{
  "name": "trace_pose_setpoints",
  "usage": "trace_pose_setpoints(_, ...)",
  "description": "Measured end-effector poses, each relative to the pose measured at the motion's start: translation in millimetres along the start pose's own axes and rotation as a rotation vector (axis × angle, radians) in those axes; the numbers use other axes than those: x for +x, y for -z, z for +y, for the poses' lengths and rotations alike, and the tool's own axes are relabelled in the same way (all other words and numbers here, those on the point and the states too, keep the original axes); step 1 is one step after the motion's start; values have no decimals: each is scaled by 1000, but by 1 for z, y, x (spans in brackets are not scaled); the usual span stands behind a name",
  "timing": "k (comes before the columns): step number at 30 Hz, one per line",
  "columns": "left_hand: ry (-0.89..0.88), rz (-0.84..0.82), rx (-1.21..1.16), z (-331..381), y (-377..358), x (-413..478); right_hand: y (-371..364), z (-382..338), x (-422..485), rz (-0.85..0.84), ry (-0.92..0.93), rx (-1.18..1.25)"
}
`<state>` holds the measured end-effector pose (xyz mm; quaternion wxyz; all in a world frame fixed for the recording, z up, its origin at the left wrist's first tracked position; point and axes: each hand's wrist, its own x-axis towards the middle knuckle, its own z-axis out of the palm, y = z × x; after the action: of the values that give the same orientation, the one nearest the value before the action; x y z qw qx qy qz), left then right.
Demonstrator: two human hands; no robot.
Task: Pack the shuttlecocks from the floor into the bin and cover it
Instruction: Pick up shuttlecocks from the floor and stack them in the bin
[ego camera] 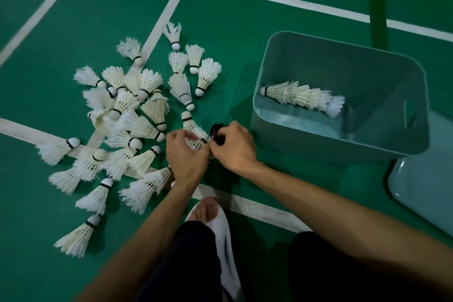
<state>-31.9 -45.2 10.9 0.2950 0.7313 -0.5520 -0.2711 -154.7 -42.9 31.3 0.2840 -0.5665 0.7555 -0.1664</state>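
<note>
Knees and a white slipper [226, 247] sit closest, so the person's crouched on the green court floor [61, 19]. Going left to right: a big loose pile of shuttlecocks [127, 115] is spread over the white lines, feathery skirts and rounded cork tips. Left hand [186, 154] is curled around a nested pair [193, 130], and right hand [232, 148] is pinching something small and black against it; can't tell what. Looks like they're stacking them before loading. Further right, the smooth teal plastic bin [343, 135] holds one nested row [304, 97]. Lid [421, 191] lies on the floor beside the bin's near right corner. Next move: carry the stack over, gently, since feathers crush. Loads left.
</note>
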Motion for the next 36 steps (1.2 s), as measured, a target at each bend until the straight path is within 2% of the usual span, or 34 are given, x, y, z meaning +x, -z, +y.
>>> trace_pose_setpoints(5, -17, -90, 175, 6, 4, -17, 21, 0, -18, -15, 137, -79)
trace_pose_setpoints(12, 7, -95, 102, 29, 13, -33, 40, 15, -36, 49, 169, -78)
trace_pose_setpoints(16, 100, -36, -18, 39, 24, -43, 51, 12, -47, 94, 267, -58)
trace_pose_setpoints(19, 142, 93, -96, 53, 39, -43, 67, -4, -57, 116, 348, 1)
trace_pose_setpoints(22, 47, 212, -150, 78, 56, -33, 93, -22, -66, 131, 269, 122)
trace_pose_setpoints(25, -111, 208, -220, 110, 63, -22, 144, -23, -70, 80, 140, 355)
trace_pose_setpoints(27, -234, 155, -261, 135, 58, -19, 184, -8, -60, 115, 17, 482)
trace_pose_setpoints(30, -388, 36, -262, 168, 39, -18, 227, 34, -31, 275, -202, 621)
trace_pose_setpoints(33, -460, -61, -200, 190, 15, -15, 241, 77, -11, 431, -367, 627)
trace_pose_setpoints(36, -512, -167, -188, 209, -8, -15, 246, 109, -2, 518, -449, 638)
